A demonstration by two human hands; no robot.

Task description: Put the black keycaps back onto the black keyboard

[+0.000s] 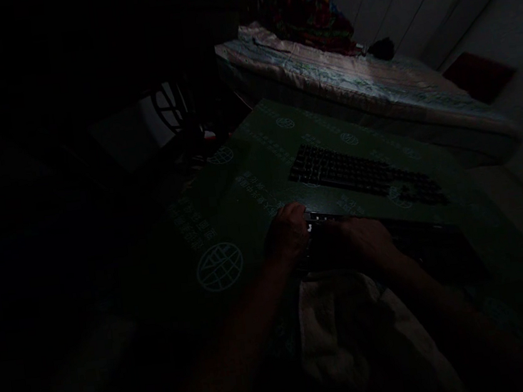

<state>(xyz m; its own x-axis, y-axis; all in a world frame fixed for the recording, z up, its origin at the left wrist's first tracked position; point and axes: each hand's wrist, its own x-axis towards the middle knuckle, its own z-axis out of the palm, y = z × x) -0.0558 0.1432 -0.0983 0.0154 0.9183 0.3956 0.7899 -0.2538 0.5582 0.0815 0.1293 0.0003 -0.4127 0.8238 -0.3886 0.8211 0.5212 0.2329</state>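
Dark casing (438,251): long, flat and thin, lying on the green table (256,209), between the keyboard (357,171) on its far side and the cloth (324,327) on its near side.
Casing weight: probably light for its length, so it could skid on the table if pushed from one end.
Casing body: looks like stiff plastic, though a long thin piece may flex or twist in the middle; its faces are probably smooth and a little slippery.
Casing edges: the best hold is likely on the long rims or the two ends.
Pale bits (308,217): small pieces at the dark casing's far left corner, possibly delicate; better not pressed hard.
Left hand (288,227): curled around the dark casing's left end.
Right hand (367,237): over the dark casing's left half, apart from the other hand; its fingertips are lost in shadow, so I cannot tell whether it grips or only presses.
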